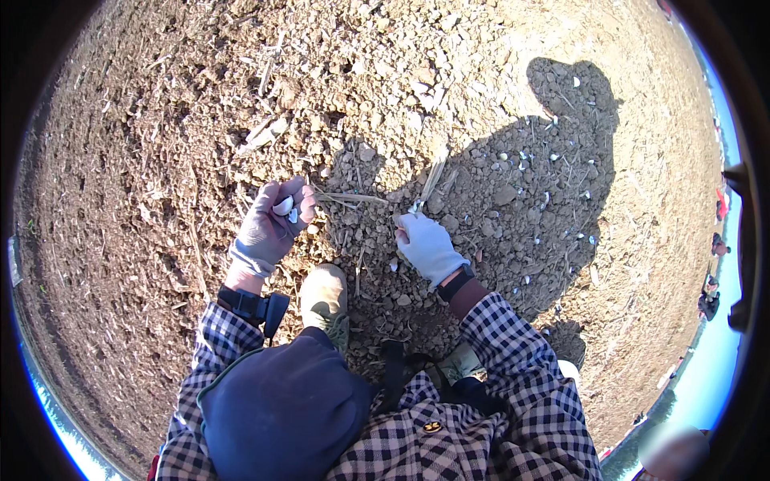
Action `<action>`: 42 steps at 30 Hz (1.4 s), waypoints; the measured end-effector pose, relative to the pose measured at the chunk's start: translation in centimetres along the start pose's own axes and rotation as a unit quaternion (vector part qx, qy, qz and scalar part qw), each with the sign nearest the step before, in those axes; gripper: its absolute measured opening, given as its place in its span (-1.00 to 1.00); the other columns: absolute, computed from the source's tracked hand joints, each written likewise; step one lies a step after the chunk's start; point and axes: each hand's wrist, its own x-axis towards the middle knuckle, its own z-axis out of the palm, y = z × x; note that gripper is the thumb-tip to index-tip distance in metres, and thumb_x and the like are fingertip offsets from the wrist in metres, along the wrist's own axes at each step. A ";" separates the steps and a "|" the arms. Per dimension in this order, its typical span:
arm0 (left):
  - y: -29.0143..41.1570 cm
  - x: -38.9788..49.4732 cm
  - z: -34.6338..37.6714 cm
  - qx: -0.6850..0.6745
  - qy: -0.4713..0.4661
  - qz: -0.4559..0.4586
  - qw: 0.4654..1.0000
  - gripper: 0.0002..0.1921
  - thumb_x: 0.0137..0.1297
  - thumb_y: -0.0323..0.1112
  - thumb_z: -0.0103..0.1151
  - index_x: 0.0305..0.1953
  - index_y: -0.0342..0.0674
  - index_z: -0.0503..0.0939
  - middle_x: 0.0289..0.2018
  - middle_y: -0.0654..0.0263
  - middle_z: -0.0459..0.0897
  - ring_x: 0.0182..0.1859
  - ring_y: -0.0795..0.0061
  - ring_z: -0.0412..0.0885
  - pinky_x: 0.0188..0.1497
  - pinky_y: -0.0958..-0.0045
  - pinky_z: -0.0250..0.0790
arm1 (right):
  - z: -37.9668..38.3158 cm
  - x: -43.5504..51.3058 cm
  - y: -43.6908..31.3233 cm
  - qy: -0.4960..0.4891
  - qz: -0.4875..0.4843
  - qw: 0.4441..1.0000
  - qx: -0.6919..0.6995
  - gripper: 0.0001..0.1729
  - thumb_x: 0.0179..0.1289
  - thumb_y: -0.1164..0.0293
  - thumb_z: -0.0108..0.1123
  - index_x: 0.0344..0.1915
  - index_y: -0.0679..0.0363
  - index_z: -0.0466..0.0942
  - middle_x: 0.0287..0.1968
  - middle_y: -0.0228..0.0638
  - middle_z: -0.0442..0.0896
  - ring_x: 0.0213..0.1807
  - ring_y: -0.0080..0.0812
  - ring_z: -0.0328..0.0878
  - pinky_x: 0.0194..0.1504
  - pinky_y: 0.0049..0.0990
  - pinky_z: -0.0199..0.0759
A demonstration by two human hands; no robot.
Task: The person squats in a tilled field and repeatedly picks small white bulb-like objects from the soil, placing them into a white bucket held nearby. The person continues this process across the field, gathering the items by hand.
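Observation:
Gloved and turned palm up, my left hand [272,223] cups a few white pieces that look like garlic cloves [283,206]. To its right, my right hand [430,245], in a pale glove, reaches down to the soil with a small white clove [415,207] at its fingertips, beside a dry stalk [435,174]. Whether the fingers still grip that clove is hard to see. Another clove [394,264] lies on the soil just left of the right hand. More small white cloves [554,157] are scattered over the shaded ground to the right.
Cloddy dry soil [150,180] with straw bits surrounds me. My boot [325,294] stands between the hands, and a second boot [460,364] is partly hidden below the right forearm. My shadow falls to the upper right. Several people [710,299] are far off at the right edge.

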 end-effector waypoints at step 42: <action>5.0 -0.8 -1.5 -0.024 0.032 0.092 0.995 -0.50 0.56 -0.14 -0.02 0.23 -0.53 0.44 0.06 -0.04 0.64 0.05 0.14 0.66 0.12 0.22 0.61 | -7.1 17.3 3.7 0.169 -0.074 0.981 0.066 -0.83 0.33 0.34 0.17 -0.23 0.19 0.63 -0.30 -0.12 0.69 -0.24 -0.07 0.65 -0.16 -0.24 0.50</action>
